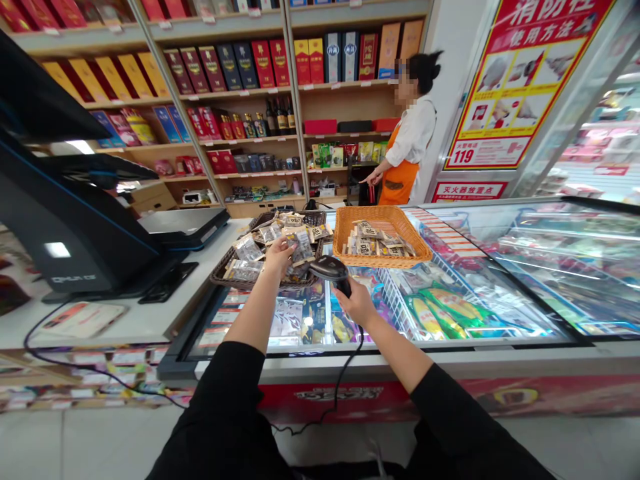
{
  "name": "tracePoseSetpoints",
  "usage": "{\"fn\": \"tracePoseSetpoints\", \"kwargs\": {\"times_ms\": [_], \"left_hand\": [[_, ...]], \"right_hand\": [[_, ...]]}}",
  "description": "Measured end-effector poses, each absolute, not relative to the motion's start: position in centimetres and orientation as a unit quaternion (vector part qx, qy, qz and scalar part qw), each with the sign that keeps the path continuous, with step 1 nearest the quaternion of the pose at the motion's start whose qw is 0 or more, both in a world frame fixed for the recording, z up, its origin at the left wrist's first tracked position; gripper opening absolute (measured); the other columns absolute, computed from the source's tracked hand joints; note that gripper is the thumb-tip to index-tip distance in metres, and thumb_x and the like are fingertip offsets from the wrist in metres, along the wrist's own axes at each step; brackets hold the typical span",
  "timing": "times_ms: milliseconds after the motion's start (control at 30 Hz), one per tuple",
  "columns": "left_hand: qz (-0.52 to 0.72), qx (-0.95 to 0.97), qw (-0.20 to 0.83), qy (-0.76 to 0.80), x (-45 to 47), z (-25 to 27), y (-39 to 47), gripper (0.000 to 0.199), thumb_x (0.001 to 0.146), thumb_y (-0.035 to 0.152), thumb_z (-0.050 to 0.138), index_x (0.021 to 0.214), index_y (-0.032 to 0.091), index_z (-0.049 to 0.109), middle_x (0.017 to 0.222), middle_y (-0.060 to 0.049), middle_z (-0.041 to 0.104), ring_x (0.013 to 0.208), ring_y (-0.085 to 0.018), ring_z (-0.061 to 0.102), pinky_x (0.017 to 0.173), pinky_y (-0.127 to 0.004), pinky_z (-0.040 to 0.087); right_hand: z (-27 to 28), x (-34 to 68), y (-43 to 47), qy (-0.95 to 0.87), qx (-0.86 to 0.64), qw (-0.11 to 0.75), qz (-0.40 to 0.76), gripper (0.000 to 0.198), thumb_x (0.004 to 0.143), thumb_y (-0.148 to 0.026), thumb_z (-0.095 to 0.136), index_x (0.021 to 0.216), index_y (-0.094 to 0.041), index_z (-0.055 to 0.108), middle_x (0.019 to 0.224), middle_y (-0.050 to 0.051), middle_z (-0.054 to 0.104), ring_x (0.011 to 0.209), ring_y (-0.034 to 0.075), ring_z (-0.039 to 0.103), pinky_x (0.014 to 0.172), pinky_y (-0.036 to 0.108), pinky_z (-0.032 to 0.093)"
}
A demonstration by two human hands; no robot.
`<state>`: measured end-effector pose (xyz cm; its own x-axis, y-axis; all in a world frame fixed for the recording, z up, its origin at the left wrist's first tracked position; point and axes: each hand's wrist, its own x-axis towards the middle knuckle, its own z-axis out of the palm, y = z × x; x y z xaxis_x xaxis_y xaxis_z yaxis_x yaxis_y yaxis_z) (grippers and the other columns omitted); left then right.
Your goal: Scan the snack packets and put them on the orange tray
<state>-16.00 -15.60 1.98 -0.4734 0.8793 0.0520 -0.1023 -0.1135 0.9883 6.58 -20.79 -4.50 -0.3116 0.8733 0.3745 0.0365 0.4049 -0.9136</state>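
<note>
At centre frame: scanner (329,268) in right hand (359,303), packet (303,248) in left hand (279,259)

Packet sits just left of centre, over the heap in the dark woven basket (218,273). Left hand pinches its near edge; cannot tell whether it is clear of the heap. Right hand is wrapped round the grip of the black scanner, whose head points left toward the packet. Cable (336,385) drops from the grip to lower centre. Just right of the dark basket: orange basket (421,253), holding similar packets. Both baskets rest on the glass-topped freezer (500,357). Left of frame: counter (187,283) bearing a dark terminal (75,227). Upper right: co-worker (413,143) in white top and orange apron, one arm extended. Upper frame: shelves (227,97) of boxed goods.
</note>
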Motion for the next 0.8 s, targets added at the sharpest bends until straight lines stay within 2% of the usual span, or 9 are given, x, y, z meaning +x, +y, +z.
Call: {"fn": "tracePoseSetpoints", "kwargs": {"times_ms": [200,333,400,467,567,633,733,800], "left_hand": [[0.663,0.367,0.375,0.534,-15.7,2.0,-15.6,0.041,0.061,0.023,0.076,0.097,0.02,0.057,0.085,-0.002,0.068,0.079,-0.017,0.066,0.058,-0.023,0.051],[0.673,0.373,0.346,0.537,-16.2,1.6,-15.4,0.039,0.063,0.021,0.073,0.099,0.019,0.06,0.081,-0.001,0.069,0.076,-0.017,0.066,0.062,-0.026,0.053],[0.664,0.425,0.252,0.561,-16.2,1.9,-15.6,0.034,0.067,0.022,0.07,0.101,0.018,0.063,0.085,-0.003,0.07,0.08,-0.019,0.067,0.07,-0.031,0.055],[0.631,0.517,0.097,0.57,-15.6,2.7,-15.8,0.028,0.075,0.024,0.064,0.102,0.019,0.066,0.096,-0.006,0.071,0.092,-0.021,0.067,0.083,-0.036,0.053],[0.537,0.653,-0.102,0.524,-12.5,4.3,-15.5,0.027,0.088,0.023,0.049,0.106,0.024,0.069,0.114,-0.005,0.069,0.115,-0.021,0.058,0.107,-0.043,0.038],[0.47,0.714,-0.153,0.497,-9.2,4.9,-14.5,0.033,0.092,0.021,0.041,0.11,0.028,0.068,0.119,-0.002,0.067,0.125,-0.02,0.052,0.115,-0.048,0.023],[0.32,0.8,-0.127,0.492,-3.8,4.5,-12.3,0.038,0.095,0.024,0.036,0.122,0.032,0.062,0.129,-0.001,0.062,0.135,-0.02,0.041,0.118,-0.052,0.009],[0.183,0.844,-0.055,0.502,-0.9,3.6,-10.8,0.039,0.095,0.035,0.036,0.128,0.031,0.058,0.136,-0.002,0.056,0.139,-0.024,0.034,0.116,-0.057,0.01]], "right_hand": [[-4.4,6.7,-20.7,-0.7,-0.346,0.477,0.404,0.022,0.081,-0.041,0.061,0.084,-0.02,0.061,0.05,-0.003,0.053,0.046,0.016,0.05,0.046,0.026,0.038],[-4.7,6.7,-20.7,-0.687,-0.345,0.478,0.425,0.023,0.081,-0.042,0.061,0.084,-0.02,0.058,0.047,-0.005,0.051,0.04,0.015,0.048,0.043,0.026,0.038],[-4.8,6.7,-20.6,-0.653,-0.341,0.504,0.451,0.023,0.082,-0.043,0.06,0.085,-0.02,0.056,0.046,-0.006,0.05,0.037,0.014,0.047,0.04,0.025,0.037],[-4.8,6.7,-20.2,-0.591,-0.339,0.564,0.466,0.025,0.082,-0.045,0.059,0.084,-0.021,0.051,0.047,-0.007,0.05,0.035,0.013,0.046,0.038,0.025,0.037],[-4.3,7.1,-19.1,-0.461,-0.329,0.686,0.456,0.028,0.082,-0.046,0.059,0.081,-0.023,0.045,0.05,-0.008,0.051,0.035,0.011,0.046,0.037,0.024,0.038],[-3.9,7.6,-18.3,-0.378,-0.319,0.746,0.445,0.03,0.08,-0.047,0.06,0.081,-0.023,0.041,0.051,-0.009,0.05,0.034,0.011,0.045,0.036,0.023,0.037],[-3.6,8.5,-17.3,-0.296,-0.328,0.794,0.417,0.033,0.079,-0.049,0.06,0.083,-0.024,0.039,0.05,-0.01,0.049,0.032,0.01,0.042,0.035,0.023,0.036],[-3.7,9.0,-16.9,-0.268,-0.345,0.807,0.398,0.034,0.079,-0.05,0.059,0.082,-0.024,0.038,0.051,-0.01,0.049,0.033,0.01,0.043,0.036,0.024,0.037]]}}
